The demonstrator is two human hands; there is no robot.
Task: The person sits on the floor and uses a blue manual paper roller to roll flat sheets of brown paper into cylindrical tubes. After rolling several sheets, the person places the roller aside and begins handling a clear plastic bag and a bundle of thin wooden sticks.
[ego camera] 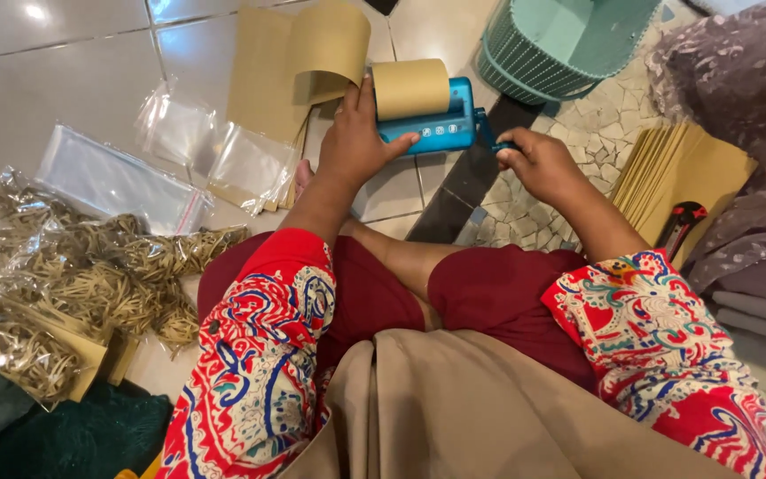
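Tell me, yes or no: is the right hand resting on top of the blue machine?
No: the right hand grips the handle at the side of the blue machine, while the left hand rests on top.

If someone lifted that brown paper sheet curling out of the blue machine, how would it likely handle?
The brown paper sheet arches over under its own weight, so it is probably light and floppy. It seems fed through the blue machine, which the left hand steadies, so pulling might tear or crease it.
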